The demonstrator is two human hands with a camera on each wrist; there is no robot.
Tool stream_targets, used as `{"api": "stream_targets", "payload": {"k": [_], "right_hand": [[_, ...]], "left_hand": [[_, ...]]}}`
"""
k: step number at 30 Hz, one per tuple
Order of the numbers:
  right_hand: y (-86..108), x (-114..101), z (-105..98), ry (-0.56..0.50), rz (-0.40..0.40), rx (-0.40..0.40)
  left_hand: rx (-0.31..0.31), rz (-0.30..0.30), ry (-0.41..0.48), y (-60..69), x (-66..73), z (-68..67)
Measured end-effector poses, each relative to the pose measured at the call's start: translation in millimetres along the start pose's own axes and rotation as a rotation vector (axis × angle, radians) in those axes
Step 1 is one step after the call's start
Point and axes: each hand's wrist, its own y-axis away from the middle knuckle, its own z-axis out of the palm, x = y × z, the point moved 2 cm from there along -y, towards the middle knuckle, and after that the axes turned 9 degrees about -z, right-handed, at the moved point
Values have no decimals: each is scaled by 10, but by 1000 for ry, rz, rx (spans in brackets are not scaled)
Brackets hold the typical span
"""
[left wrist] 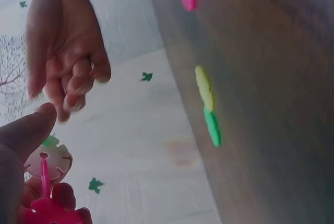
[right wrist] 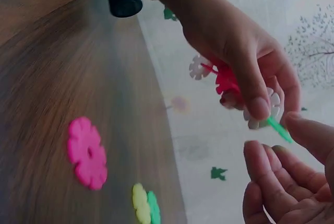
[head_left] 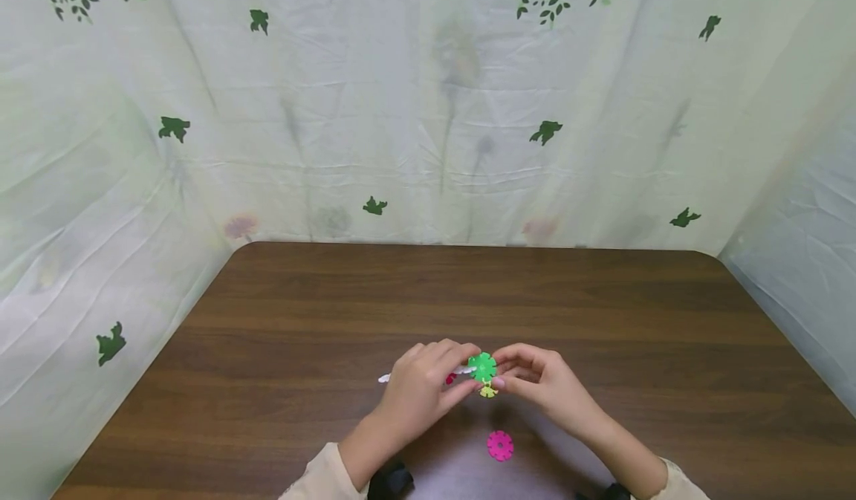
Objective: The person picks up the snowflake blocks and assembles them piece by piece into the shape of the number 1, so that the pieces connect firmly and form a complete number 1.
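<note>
My left hand (head_left: 424,381) pinches a joined chain of notched plastic discs between thumb and fingers. In the right wrist view the chain shows a white disc (right wrist: 199,68), a red-pink disc (right wrist: 226,80), another white disc (right wrist: 274,104) and a green disc (right wrist: 280,130) at its end. Close by the green end is my right hand (head_left: 545,381), fingers loosely bent with thumb apart, and nothing shows in its grasp. A loose pink disc (head_left: 500,446) lies on the table below the hands. Further in, a yellow disc (left wrist: 205,88) and a green disc (left wrist: 212,127) lie beside each other.
The brown wooden table (head_left: 267,381) has rounded far corners. A pale curtain (head_left: 401,114) with green leaf prints hangs behind it and along both sides. Black wrist gear (head_left: 391,480) sits at the left cuff.
</note>
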Motion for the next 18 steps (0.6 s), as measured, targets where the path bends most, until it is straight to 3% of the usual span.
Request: {"api": "stream_targets", "payload": {"k": [10, 18], "right_hand": [[302, 197, -2, 346, -172, -94], [467, 336, 63, 473, -188, -198]], "left_hand": [[29, -76, 40, -58, -120, -111], [46, -97, 61, -73, -173, -131]]}}
